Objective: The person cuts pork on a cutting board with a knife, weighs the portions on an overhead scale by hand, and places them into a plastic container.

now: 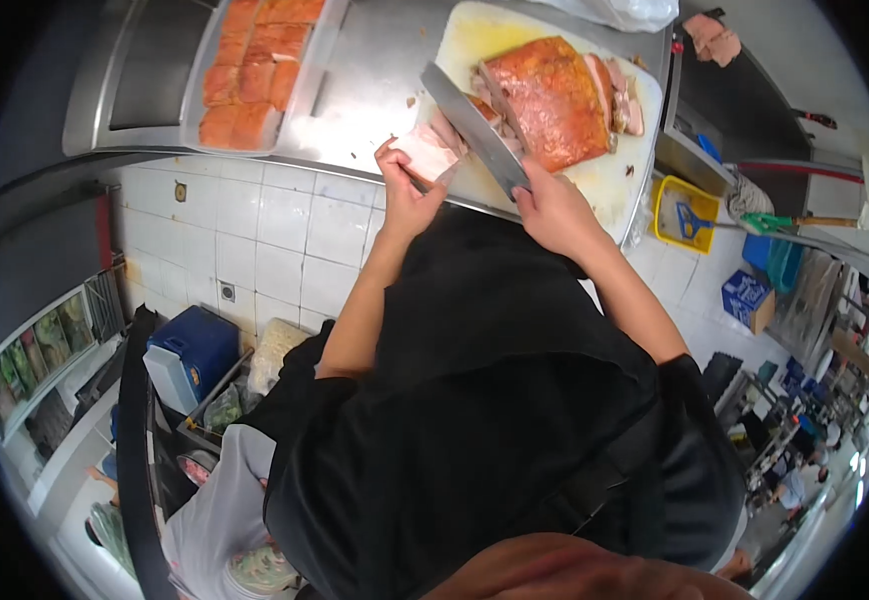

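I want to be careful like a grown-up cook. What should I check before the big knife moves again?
- Knife held firmly by its handle: cannot tell; the right hand hides most of it.
- Left hand out from under the blade: ok.
- Small meat piece held: ok, in the left hand.
- Big roasted slab on the cutting board: ok.
- Safety glove on the left hand: not ok, it's bare.
- Board unable to slip: cannot tell.

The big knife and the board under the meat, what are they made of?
The knife seems to have a steel blade, smooth and grey with a dull shine. The cutting board is probably matte plastic: pale, with no wood grain showing.
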The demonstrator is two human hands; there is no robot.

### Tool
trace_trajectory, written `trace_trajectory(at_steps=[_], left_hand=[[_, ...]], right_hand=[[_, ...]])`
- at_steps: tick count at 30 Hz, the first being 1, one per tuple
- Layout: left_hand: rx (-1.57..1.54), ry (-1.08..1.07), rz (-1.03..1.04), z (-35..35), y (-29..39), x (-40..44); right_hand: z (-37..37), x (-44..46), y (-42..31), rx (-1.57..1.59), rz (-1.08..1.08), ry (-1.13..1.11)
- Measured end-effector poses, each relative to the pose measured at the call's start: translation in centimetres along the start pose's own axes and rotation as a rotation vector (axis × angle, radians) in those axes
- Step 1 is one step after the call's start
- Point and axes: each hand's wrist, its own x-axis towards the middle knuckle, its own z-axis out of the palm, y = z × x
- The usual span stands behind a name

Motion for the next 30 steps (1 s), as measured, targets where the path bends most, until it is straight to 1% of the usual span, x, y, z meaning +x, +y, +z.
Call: trace_trajectory(at_steps=[2,5,7,9,10,12,13,15,18,20,22,26,28,30], left_hand=[[-0.074,-0.033,-0.020,0.1,0.4,-0.8],[-0.170,-0.107,-0.048,-1.2,1.4,-0.5],[-0.205,-0.161,-0.078,-1.5,1.3,-0.4],[-0.242,-0.026,-0.122,-1.2,1.3,0.3],[-0.243,-0.040,-0.125,-1.1,1.7,0.7],[0.023,-0.020,-0.050,-0.8,2.9,1.6],[0.019,-0.030,-0.046,-0.5,3.1,1.7],[0.086,0.022,-0.045,-0.1,3.4,1.8],[0.129,0.015,-0.019,-0.2,3.3,1.9],[0.132,0.002,-0.038,-0.1,3.1,1.6],[0.134,-0.009,-0.055,0.0,3.0,1.7],[0.145,-0.008,-0.053,0.1,2.9,1.7],[0.141,-0.010,-0.050,0.0,2.7,1.6],[0.191,-0.027,-0.036,-0.1,2.4,1.7]], right_hand=[[0.6,0.2,-0.9,-0.011,0.063,-0.056],[1.5,0.2,-1.4,-0.017,0.048,-0.017],[1.5,-0.3,-1.9,-0.120,0.017,-0.007],[1.5,-1.1,-2.3,-0.153,0.010,-0.008],[1.5,-1.6,-2.5,-0.194,-0.006,-0.016],[1.2,-2.4,-3.0,-0.220,0.006,-0.039],[1.1,-2.7,-3.2,-0.255,0.003,-0.064],[0.9,-3.1,-3.5,-0.272,0.004,-0.085],[0.5,-3.7,-4.0,-0.309,0.014,-0.130],[0.2,-3.9,-4.4,-0.323,0.030,-0.148],[-0.3,-3.9,-4.6,-0.380,-0.017,-0.144],[0.1,-2.8,-4.6,-0.337,-0.045,-0.124],[1.1,-1.7,-4.0,-0.218,-0.040,-0.122],[2.0,-0.6,-3.5,-0.231,-0.068,-0.101]])
